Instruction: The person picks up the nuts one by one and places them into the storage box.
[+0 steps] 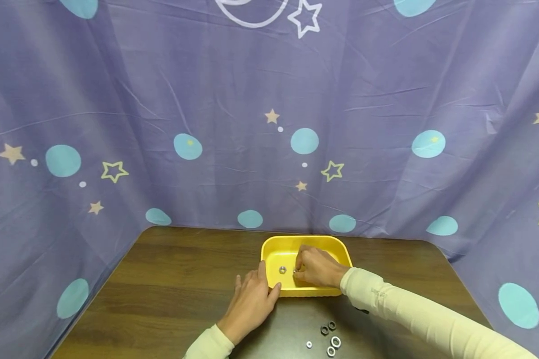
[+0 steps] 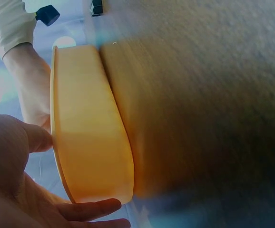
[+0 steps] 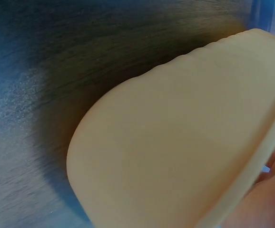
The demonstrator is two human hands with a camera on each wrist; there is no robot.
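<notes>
A yellow plastic bin (image 1: 307, 292) stands near the table's back edge. My left hand (image 1: 251, 299) steadies its left front corner, with the thumb on the rim and straight fingers along the end wall, as the left wrist view of the bin (image 2: 90, 128) shows. Inside, a metal hex nut (image 1: 282, 269) lies on the bin floor. My right hand (image 1: 321, 268) reaches in over the front rim and pinches a small shiny nut (image 1: 295, 271), mostly hidden by the fingertips. In the right wrist view, the bin's outer wall (image 3: 166, 133) covers most of that hand.
In front of the bin on the wooden table (image 1: 184, 289) lie two dark nuts (image 1: 325, 330), two larger silver nuts (image 1: 336, 342) and a small silver nut (image 1: 309, 344). A patterned purple curtain (image 1: 233, 174) hangs behind and at both sides.
</notes>
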